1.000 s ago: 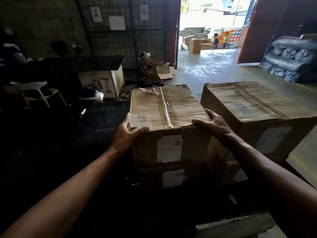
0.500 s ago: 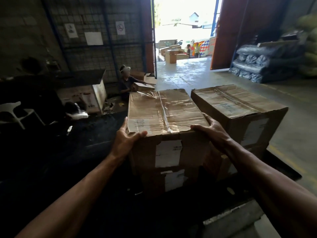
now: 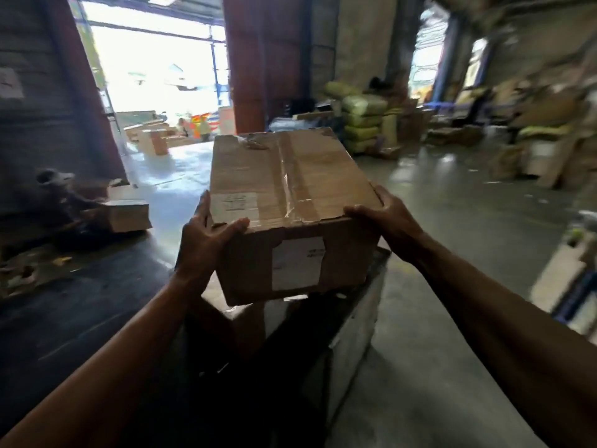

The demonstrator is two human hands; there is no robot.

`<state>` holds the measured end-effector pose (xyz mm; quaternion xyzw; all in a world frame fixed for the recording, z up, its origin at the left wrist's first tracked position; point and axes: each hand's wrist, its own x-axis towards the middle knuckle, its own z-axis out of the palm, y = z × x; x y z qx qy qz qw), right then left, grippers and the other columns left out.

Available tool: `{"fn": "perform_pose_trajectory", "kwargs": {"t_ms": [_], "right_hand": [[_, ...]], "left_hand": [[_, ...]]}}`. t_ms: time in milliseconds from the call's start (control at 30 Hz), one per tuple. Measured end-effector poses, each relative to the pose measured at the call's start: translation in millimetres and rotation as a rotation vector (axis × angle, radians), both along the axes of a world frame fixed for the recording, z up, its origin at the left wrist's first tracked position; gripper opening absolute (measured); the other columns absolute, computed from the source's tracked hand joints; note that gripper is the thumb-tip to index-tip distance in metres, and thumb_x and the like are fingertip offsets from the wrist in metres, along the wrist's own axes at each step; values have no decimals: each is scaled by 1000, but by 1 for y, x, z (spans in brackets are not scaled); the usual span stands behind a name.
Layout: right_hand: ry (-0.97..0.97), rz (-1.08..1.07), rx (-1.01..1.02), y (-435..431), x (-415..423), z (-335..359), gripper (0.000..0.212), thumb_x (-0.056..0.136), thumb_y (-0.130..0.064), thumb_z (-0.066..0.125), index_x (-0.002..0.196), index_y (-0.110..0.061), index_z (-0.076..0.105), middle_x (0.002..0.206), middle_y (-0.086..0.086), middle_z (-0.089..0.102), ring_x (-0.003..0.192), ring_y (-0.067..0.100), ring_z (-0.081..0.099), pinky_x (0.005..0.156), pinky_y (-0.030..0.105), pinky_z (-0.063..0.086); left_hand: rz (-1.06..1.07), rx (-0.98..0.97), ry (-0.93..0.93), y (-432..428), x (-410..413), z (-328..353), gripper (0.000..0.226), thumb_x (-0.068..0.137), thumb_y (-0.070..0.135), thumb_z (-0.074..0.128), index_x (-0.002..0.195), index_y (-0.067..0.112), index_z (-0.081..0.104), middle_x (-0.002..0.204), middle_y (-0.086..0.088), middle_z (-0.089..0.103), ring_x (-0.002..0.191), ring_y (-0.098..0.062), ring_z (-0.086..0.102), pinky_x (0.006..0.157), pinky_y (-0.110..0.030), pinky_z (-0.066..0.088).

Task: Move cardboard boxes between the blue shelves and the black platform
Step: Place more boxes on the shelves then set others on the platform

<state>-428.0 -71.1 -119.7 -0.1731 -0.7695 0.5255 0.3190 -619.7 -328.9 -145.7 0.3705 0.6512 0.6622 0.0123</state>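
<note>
Concrete floor (image 3: 452, 227), right of centre: open lane. Green sacks (image 3: 363, 124), upper centre, and cardboard clutter (image 3: 549, 147), upper right, block far side. Lower box (image 3: 247, 321) close beneath carried box (image 3: 290, 189). Black platform (image 3: 80, 305), lower left: bare stretch; small box (image 3: 127, 211) at left.

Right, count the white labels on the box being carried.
2. The top label sits on the box near the left hand; the front label is on the side facing the camera. Its other sides are hidden, so more may exist.

Warehouse: stacked sacks (image 3: 361, 124), cartons (image 3: 155, 142) (loading doorway (image 3: 155, 69) open).
</note>
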Motion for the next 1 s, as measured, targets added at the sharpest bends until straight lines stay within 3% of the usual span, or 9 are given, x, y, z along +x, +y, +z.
{"fn": "perform_pose_trajectory", "kwargs": {"t_ms": [167,300,367,467,567,633,733,867,1000], "right_hand": [[49,-214,32,-20,120,28,74,76,-39,80,137,-38,37,114,-23,54,97,-3,58,77,16,51],[67,-462,28,-44,219,33,128,46,-67,85,152,-20,31,140,2,54,121,16,57,103,39,48],[53,-594,35,-61,268,31,117,48,-65,83,147,-20,40,129,-1,63,115,13,61,102,38,49],[13,-798,61,-89,340,28,80,67,-45,84,137,-23,51,106,-15,67,94,4,64,81,14,51],[1,-977,77,-118,404,23,89,63,-48,82,141,-22,49,112,-2,69,91,3,66,66,8,46],[-4,-1062,86,-140,439,22,70,70,-37,82,133,-22,54,105,-3,71,75,-10,64,61,5,43],[-24,-1249,118,-169,478,27,79,64,-45,81,135,-20,55,108,-6,70,91,-2,66,69,8,47],[-48,-1464,138,-195,511,32,109,52,-61,77,147,-22,41,136,-1,59,122,11,56,105,32,46],[-10,-1654,127,-210,528,38,92,67,-40,84,145,-16,42,117,-6,65,113,14,61,98,29,48]], "left_hand": [[-272,37,-47,35,64,22,64,74,30,83,131,29,55,119,6,69,110,-13,66,92,-29,55],[-539,46,-134,70,128,33,64,74,23,83,132,22,58,116,-2,72,108,-20,68,84,-25,56],[-674,47,-172,84,167,36,60,81,14,77,136,17,55,116,-4,72,105,-19,69,82,-25,57],[-832,18,-167,104,229,36,48,85,10,74,128,26,60,106,5,75,99,-14,71,85,-27,56],[-956,11,-145,115,289,32,40,89,7,68,107,41,60,92,16,76,90,-5,72,74,-16,54],[-1036,-16,-143,120,325,28,36,90,7,65,101,41,59,90,17,75,89,-6,72,72,-16,54],[-1182,-37,-159,136,368,28,32,91,8,64,106,36,61,96,14,76,94,-9,71,76,-20,56],[-1373,-33,-195,171,417,36,38,89,5,65,110,37,61,95,13,76,91,-5,70,74,-15,53],[-1558,-18,-192,212,462,44,40,79,14,77,114,30,66,104,7,75,101,-11,69,86,-22,54]]}}
